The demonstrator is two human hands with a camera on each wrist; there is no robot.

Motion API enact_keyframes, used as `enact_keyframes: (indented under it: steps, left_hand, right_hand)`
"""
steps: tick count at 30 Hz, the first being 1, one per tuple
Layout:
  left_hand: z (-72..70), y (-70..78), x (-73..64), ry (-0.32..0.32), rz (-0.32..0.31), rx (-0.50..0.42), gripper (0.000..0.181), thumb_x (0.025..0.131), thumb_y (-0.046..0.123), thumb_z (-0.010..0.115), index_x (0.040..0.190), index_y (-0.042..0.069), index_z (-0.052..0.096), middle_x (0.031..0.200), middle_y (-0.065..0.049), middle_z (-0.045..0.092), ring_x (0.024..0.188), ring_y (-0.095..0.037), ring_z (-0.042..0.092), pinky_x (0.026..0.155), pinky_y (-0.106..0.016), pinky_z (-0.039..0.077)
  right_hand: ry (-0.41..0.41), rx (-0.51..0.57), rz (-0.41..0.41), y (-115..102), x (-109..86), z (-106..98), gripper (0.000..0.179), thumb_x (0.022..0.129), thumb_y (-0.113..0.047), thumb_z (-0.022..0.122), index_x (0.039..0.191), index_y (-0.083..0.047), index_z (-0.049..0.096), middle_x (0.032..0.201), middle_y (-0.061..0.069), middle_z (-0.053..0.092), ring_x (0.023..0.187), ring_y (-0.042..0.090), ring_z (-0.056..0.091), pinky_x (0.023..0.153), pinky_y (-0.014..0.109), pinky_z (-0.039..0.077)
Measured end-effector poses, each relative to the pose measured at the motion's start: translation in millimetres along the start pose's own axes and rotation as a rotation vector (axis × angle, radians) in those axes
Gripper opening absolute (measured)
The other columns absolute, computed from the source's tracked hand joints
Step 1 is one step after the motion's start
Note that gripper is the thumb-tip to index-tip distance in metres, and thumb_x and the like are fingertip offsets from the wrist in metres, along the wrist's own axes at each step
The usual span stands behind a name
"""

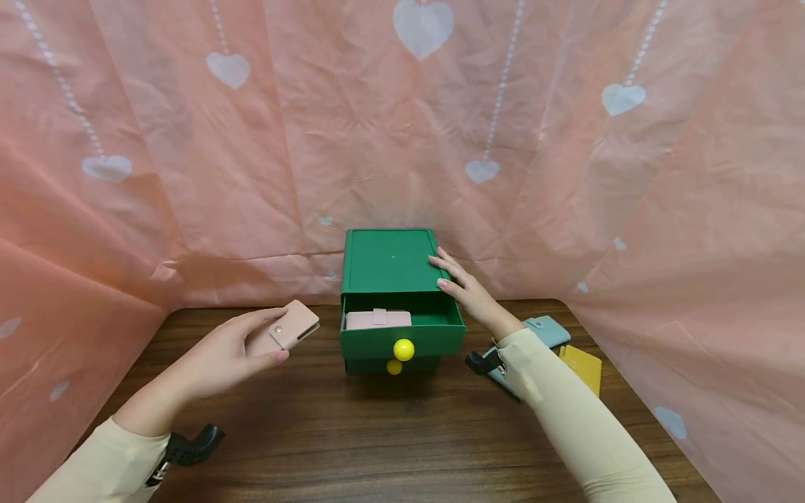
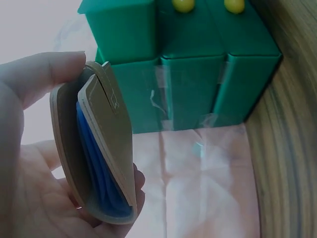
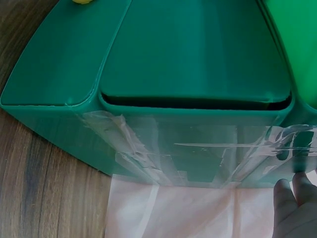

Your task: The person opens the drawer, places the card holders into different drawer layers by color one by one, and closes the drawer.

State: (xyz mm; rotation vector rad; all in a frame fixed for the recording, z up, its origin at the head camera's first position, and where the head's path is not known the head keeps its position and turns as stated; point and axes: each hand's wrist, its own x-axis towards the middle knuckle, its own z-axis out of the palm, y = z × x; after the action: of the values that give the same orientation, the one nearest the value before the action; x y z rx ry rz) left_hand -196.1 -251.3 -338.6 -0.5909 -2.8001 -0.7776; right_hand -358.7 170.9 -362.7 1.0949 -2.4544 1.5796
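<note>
My left hand [image 1: 210, 363] grips a small pink card wallet [image 1: 297, 325] with a snap strap, left of a green drawer cabinet [image 1: 390, 262]. The left wrist view shows blue sleeves between the covers of this card wallet [image 2: 116, 144]. The cabinet's top drawer [image 1: 371, 344] is pulled out. Inside it, at the left, lies another pink wallet [image 1: 361, 321] with a strap. My right hand [image 1: 472, 297] rests with extended fingers on the cabinet's upper right edge. In the right wrist view, its fingertips [image 3: 285, 196] show beside the taped cabinet side.
On the dark wooden table [image 1: 390, 447], a light blue wallet [image 1: 550, 330] and a yellow wallet [image 1: 585, 367] lie at the right. Another bluish item [image 1: 503, 381] is partly hidden beneath the right forearm. Below the drawer's yellow knob [image 1: 404, 350] shows a second knob [image 1: 394, 367]. Pink curtain [image 1: 352, 140] surrounds the table.
</note>
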Motion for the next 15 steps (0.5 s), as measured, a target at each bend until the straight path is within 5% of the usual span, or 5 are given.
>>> enact_keyframes:
  steps: [15]
  left_hand:
    - [-14.2,19.1,15.1,-0.006,0.059,-0.012,0.073,0.091,0.05,0.07,0.151,0.015,0.046,0.136,-0.005,0.058,0.095,-0.016,0.054,0.078,-0.033,0.046]
  right_hand:
    - [0.003,-0.008,-0.001,1,1.2,2,0.052,0.106,-0.02,0.045,0.155,-0.007,0.037,0.168,0.008,0.009,0.154,0.025,0.006,0.118,0.059,0.018]
